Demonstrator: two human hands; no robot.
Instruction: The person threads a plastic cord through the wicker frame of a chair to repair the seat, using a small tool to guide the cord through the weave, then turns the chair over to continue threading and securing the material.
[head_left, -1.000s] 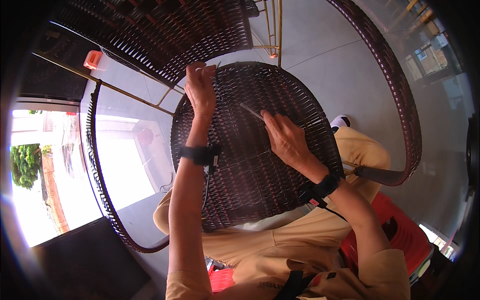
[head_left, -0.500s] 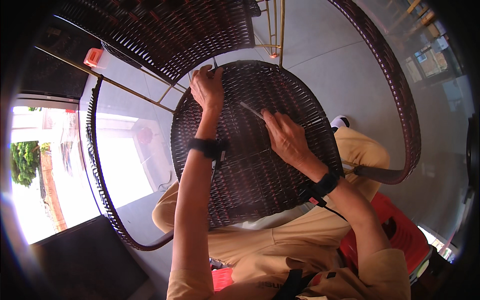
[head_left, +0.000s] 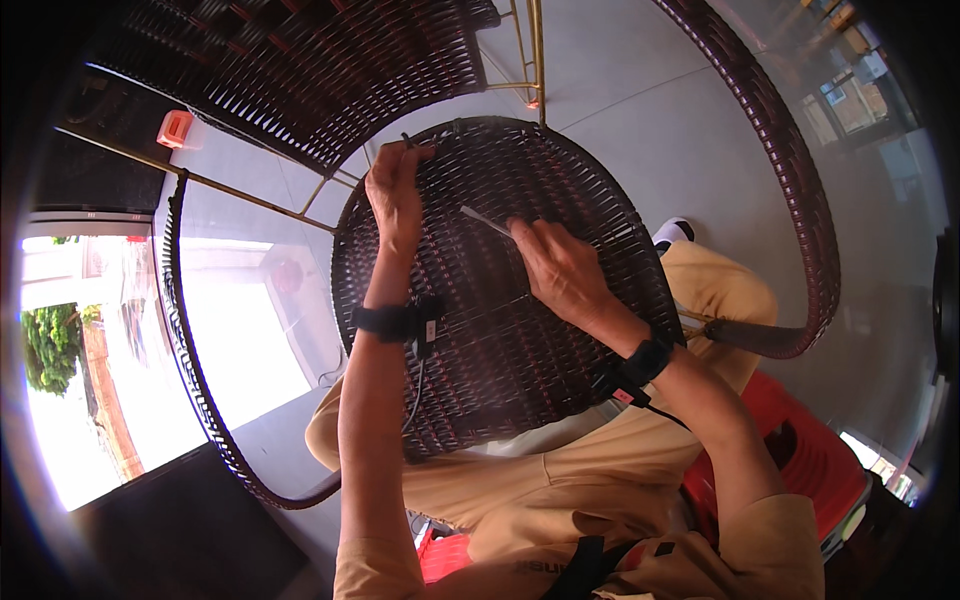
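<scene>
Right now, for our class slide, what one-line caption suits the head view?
Right hand holding a thin tool over a woven seat, left hand near its edge.

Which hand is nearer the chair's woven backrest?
Left: the left hand is just below the backrest in the picture, by the far-left rim of the woven seat; the right hand is farther off, over the seat.

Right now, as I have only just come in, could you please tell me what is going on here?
A person has both bare hands over a dark brown woven seat. The right hand holds a slim grey tool, its free end pointing to the upper left over the weave. The left hand, near the seat's far left edge, seems to pinch a thin dark strand. A larger woven panel is beyond the seat.
</scene>
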